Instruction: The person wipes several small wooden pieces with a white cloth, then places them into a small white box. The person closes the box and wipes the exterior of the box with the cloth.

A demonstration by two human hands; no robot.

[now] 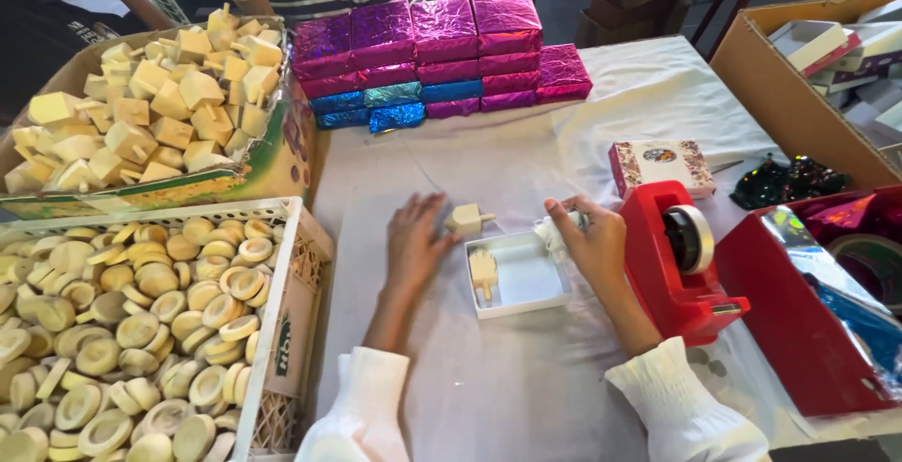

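Far left there's a crate of round wooden rings point(141, 330) and above it a cardboard box of pale wooden blocks point(150, 95), both loaded, so plenty looks left to pack. The left hand point(413, 241) lies flat and open, fingertips touching a small wooden piece point(467, 219). The white tray point(521, 279) holds just one piece. The right hand point(587, 236) is closed on a whitish bit. Behind, a stack of purple and blue foil-wrapped boxes point(442, 58) looks finished; further right, a floral box point(660, 163) and a red tape dispenser point(681, 255).
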